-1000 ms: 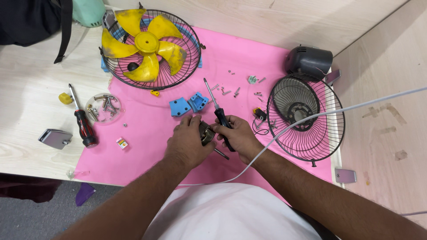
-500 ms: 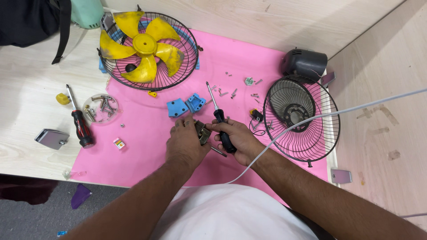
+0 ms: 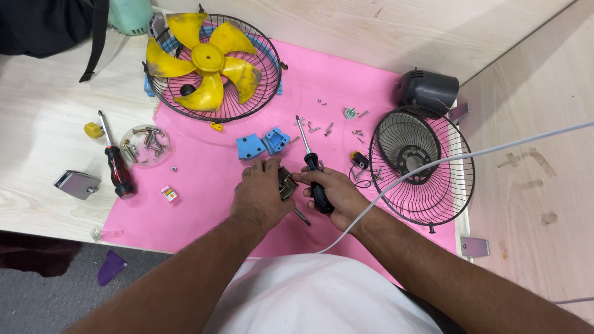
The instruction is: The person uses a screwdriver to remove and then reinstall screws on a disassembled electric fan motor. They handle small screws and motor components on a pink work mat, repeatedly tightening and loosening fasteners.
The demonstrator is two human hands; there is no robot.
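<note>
Left hand (image 3: 258, 193) — fingers clenched on a small dark metal part (image 3: 286, 184), mostly hidden under the fingers, kind unclear | right hand (image 3: 331, 193) grasps a black-handled screwdriver (image 3: 311, 164), shaft pointing away | both over the pink mat (image 3: 204, 179), mid-front | white cable (image 3: 433, 162) crosses the empty grille (image 3: 422, 166) (its end cut off) | blue blocks (image 3: 262, 143) just beyond — screws (image 3: 328, 127) scattered near.
</note>
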